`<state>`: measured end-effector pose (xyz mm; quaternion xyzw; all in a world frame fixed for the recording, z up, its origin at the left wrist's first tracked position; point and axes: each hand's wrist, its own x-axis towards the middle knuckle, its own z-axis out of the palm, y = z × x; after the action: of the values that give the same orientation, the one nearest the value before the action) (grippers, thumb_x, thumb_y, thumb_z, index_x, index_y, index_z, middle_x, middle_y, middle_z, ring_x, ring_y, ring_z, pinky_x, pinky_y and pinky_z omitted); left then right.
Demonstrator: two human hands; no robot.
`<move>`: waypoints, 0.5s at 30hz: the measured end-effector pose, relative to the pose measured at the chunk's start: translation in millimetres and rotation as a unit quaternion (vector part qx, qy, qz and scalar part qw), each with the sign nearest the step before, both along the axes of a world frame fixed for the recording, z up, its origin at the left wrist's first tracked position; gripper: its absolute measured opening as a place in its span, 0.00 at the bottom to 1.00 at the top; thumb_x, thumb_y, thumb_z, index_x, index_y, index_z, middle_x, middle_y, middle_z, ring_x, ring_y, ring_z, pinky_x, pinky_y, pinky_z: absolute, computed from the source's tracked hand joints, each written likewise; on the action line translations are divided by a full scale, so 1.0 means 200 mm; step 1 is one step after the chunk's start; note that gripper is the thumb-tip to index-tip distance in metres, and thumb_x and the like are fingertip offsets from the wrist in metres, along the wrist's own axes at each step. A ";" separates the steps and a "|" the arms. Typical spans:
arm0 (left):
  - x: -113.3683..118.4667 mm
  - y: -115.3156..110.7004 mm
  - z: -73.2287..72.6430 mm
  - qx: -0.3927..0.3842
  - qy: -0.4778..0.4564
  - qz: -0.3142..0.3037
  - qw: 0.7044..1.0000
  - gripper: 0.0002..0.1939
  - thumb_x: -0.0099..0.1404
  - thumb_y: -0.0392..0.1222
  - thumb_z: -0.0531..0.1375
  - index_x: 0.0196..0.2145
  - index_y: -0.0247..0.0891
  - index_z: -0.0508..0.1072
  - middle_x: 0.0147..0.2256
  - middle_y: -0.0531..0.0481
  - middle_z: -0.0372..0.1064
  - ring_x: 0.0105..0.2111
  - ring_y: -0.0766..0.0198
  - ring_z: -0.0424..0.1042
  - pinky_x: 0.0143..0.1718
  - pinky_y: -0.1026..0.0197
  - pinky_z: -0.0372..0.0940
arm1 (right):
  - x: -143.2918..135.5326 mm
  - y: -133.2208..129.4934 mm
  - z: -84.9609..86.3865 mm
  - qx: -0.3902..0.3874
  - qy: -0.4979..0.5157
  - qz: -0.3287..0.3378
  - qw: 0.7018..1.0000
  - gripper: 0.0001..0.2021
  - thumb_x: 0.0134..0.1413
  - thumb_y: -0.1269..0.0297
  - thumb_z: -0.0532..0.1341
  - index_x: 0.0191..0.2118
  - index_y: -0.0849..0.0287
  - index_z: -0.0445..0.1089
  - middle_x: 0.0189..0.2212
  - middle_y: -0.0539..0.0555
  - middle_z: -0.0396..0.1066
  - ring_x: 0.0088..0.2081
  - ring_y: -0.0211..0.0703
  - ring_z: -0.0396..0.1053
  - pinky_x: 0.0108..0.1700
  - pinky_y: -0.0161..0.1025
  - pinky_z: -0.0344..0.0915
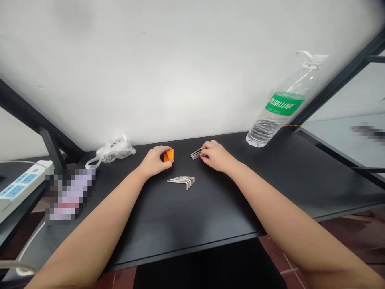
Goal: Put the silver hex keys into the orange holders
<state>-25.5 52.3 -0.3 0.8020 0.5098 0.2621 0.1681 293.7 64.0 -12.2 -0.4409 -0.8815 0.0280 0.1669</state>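
Thumb and fingers of my left hand [155, 162] close around a small orange box [169, 155], which looks hollow on the side facing me. My right hand [217, 155] is closed on several thin metal rods [196, 153]; their silvery ends stick out to the left, and the rest is hidden by my fingers. Between and in front of both hands, several L-shaped hex keys [184, 180] lie side by side on the black table [180, 216], bent ends to the right. Neither hand touches them.
At the back right a large water bottle [281, 102] with a green label stands against the wall. A crumpled clear plastic bag [116, 148] lies at the back left. Further left are a blurred-out purplish item [72, 194] and a white power strip [25, 184]. Dark metal frame bars flank the table.
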 end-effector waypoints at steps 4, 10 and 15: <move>0.01 0.01 0.00 0.045 0.014 -0.007 0.999 0.27 0.61 0.48 0.64 0.58 0.43 0.74 0.55 0.46 0.75 0.55 0.52 0.74 0.60 0.49 0.68 | -0.01 -0.01 0.02 -0.004 -0.017 -0.018 1.000 0.07 0.66 0.67 0.61 0.41 0.54 0.78 0.43 0.58 0.73 0.45 0.51 0.66 0.47 0.46 0.62; 0.06 -0.02 0.02 0.092 0.036 -0.075 0.992 0.26 0.64 0.48 0.64 0.59 0.43 0.73 0.54 0.45 0.75 0.53 0.53 0.74 0.59 0.51 0.69 | -0.03 -0.02 0.04 0.000 -0.043 -0.019 0.999 0.09 0.67 0.67 0.59 0.38 0.55 0.78 0.42 0.59 0.74 0.44 0.51 0.66 0.45 0.46 0.61; 0.07 -0.04 0.02 0.127 0.036 -0.104 0.986 0.24 0.65 0.48 0.63 0.58 0.42 0.74 0.50 0.45 0.77 0.51 0.53 0.75 0.59 0.49 0.68 | -0.04 -0.02 0.04 -0.008 -0.041 -0.011 0.999 0.09 0.67 0.69 0.59 0.41 0.54 0.78 0.44 0.58 0.74 0.46 0.52 0.67 0.47 0.46 0.61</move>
<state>-10.8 43.9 3.3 0.8744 0.3919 0.2766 0.0732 285.5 59.9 -3.8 -0.4527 -0.8823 0.0149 0.1280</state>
